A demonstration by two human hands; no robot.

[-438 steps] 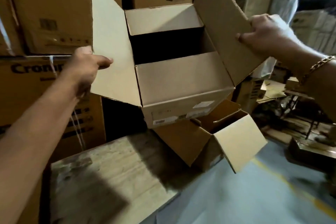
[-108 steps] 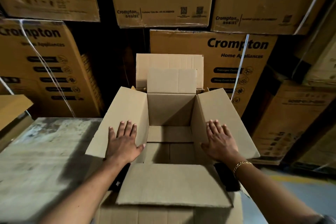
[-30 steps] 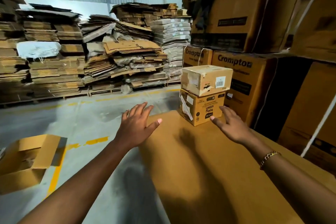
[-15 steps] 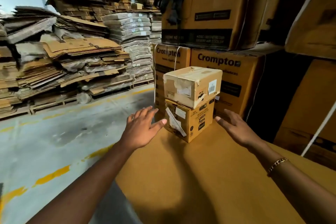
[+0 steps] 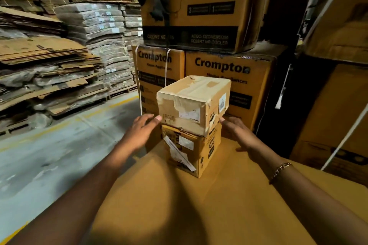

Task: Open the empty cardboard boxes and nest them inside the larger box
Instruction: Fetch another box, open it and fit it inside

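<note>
Two small closed cardboard boxes are stacked on a broad brown carton top (image 5: 209, 209). The upper box (image 5: 191, 103) is pale, taped and labelled, turned slightly askew on the darker lower box (image 5: 191, 149). My left hand (image 5: 141, 131) reaches in from the left with fingers straight, its fingertips at the upper box's lower left corner. My right hand (image 5: 237, 131) is at the right side, fingers straight, fingertips by the upper box's lower right corner. Neither hand grips anything. The larger open box is out of view.
Stacked Crompton cartons (image 5: 229, 77) and an air-cooler carton (image 5: 199, 6) rise right behind the small boxes. More cartons fill the right. On the left lies grey concrete floor (image 5: 49, 149) with yellow lines, and beyond it piles of flattened cardboard (image 5: 49, 59).
I have moved closer to the two stacked boxes. Both hands have advanced from open air to either side of the upper box, fingertips now at its lower corners.
</note>
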